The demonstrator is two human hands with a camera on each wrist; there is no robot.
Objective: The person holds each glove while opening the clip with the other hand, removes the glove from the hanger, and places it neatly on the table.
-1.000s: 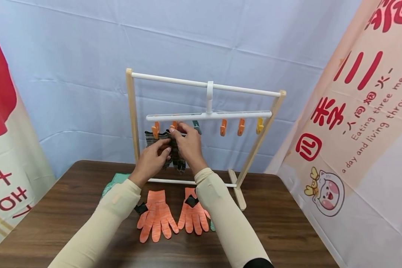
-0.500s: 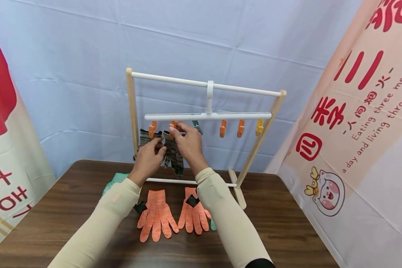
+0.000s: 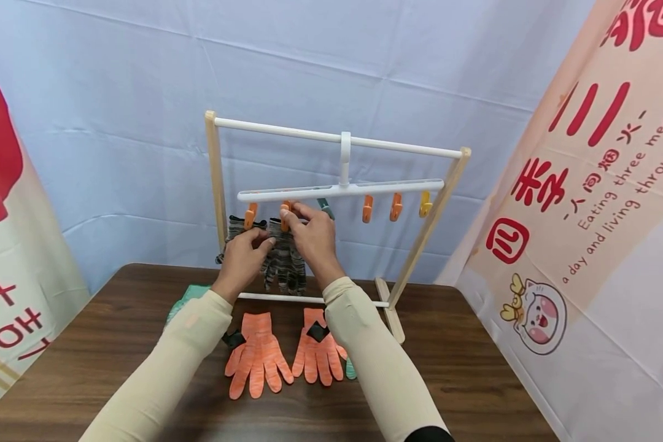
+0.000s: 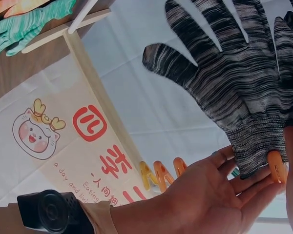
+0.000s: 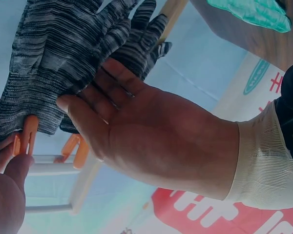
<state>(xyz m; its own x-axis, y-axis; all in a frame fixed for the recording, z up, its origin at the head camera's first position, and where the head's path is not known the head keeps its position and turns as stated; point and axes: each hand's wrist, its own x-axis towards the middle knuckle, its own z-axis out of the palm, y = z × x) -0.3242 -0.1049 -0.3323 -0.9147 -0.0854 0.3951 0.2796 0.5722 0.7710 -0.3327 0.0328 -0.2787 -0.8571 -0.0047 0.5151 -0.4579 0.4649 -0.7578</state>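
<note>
My right hand (image 3: 316, 240) pinches an orange clothes peg (image 4: 277, 166) set on the cuff of a grey-and-black striped knitted glove (image 3: 282, 264). The glove hangs fingers down, its outline spread in the left wrist view. My left hand (image 3: 242, 263) is beside that cuff; in the right wrist view its thumb (image 5: 71, 108) touches the glove's edge. Its other fingers reach behind, their tips partly hidden. To the left hangs the matching glove (image 3: 236, 227), held by another orange peg (image 3: 250, 216) and partly covered by the left hand.
A white hanger (image 3: 293, 194) hangs from a wooden-post rack (image 3: 212, 159). A green peg (image 3: 325, 207) and several orange and yellow pegs hang farther right. Two orange gloves (image 3: 258, 350) and a green glove (image 3: 186, 301) lie on the brown table (image 3: 447, 368).
Both striped gloves and the pegs have shifted slightly left. The right-hand glove, bunched at first, now hangs straighter. My left hand has moved a little left; the right hand stays at its peg.
</note>
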